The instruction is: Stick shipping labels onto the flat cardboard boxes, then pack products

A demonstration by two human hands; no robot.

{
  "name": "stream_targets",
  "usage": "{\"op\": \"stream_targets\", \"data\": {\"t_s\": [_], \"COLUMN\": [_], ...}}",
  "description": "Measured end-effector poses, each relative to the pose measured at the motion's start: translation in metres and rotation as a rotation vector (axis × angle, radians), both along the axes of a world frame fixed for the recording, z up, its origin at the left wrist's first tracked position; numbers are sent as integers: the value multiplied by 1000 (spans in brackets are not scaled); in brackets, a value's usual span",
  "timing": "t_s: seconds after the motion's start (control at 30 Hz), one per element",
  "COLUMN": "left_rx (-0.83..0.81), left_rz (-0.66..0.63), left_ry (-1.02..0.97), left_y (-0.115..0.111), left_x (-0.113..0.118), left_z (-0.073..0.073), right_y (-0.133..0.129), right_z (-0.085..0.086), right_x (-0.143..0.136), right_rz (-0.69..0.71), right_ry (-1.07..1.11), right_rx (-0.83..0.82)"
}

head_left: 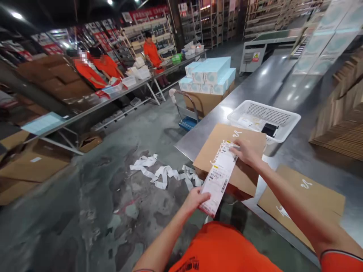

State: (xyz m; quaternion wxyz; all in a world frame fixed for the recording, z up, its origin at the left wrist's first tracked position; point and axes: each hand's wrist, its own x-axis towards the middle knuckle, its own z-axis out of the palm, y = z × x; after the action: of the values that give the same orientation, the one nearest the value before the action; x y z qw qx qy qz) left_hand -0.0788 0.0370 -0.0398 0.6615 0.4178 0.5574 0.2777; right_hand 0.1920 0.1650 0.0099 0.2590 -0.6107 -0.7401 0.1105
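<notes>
A long white shipping label (217, 181) with printed text and barcodes stretches between my two hands. My left hand (194, 200) pinches its lower end, thumb on top, out past the box's near edge. Over the far end, the fingers of my right hand (245, 152) press or grip the label against the top of a brown cardboard box (208, 141). White lettering marks the box, which sits at the corner of the metal table (272, 81). The label covers part of that lettering.
Behind the box is a white plastic basket (293, 118) holding a black item (270, 130). A flat carton (306, 200) lies to the right, near stacked cardboard (340, 105). Paper strips (163, 173) litter the floor. A loaded trolley (188, 122) stands beyond; co-workers (153, 53) stand at another table.
</notes>
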Motion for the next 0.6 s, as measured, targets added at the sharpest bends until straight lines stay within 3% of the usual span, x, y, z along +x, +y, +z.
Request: {"op": "stream_targets", "data": {"t_s": [0.1,0.17,0.3,0.4,0.47,0.5,0.53,0.6], "left_rx": [-5,58,280,331,337,338,319,201], "left_rz": [-72,-21,175,135,100,102,111,106], "left_ry": [58,90,121,131,142,147,150,136], "left_y": [-19,-18,27,61,67,65,59,43], "left_x": [-32,-47,-48,-37,-32,-30,-29,-24], "left_z": [-10,-6,19,34,40,41,42,41], "right_y": [21,22,3,-29,-52,-63,-73,-96], "right_z": [1,2,-7,-17,-20,-20,-20,-21], "right_x": [7,0,-43,-74,-75,-68,-55,-19], "right_rz": [-77,-108,41,203,291,223,68,-384], "right_ry": [-288,-330,-320,-310,-270,-240,-204,-74], "right_rx": [-6,-9,-29,-55,-88,-104,-122,-177]}}
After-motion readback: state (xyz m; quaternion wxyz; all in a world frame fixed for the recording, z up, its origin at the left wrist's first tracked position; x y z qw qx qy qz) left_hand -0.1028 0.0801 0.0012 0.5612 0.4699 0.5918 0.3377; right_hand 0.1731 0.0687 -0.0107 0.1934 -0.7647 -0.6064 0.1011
